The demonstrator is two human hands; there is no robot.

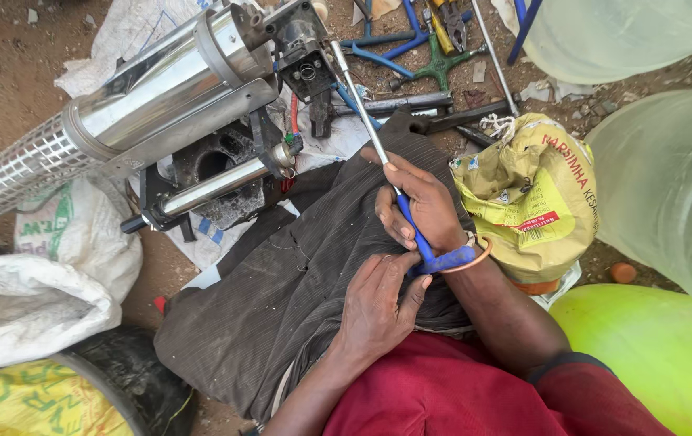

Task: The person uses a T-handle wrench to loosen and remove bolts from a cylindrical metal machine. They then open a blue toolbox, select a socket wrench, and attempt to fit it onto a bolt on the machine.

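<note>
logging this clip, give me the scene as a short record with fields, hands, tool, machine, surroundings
right hand: gripped round a long screwdriver with a blue handle
left hand: touching the end of the blue handle
tool tip: at the black head of a shiny metal machine with a perforated tube
lap: dark striped cloth
nearby: yellow printed bag, white sacks, green cross wrench, pale plastic containers
ground: bare dirt
</note>
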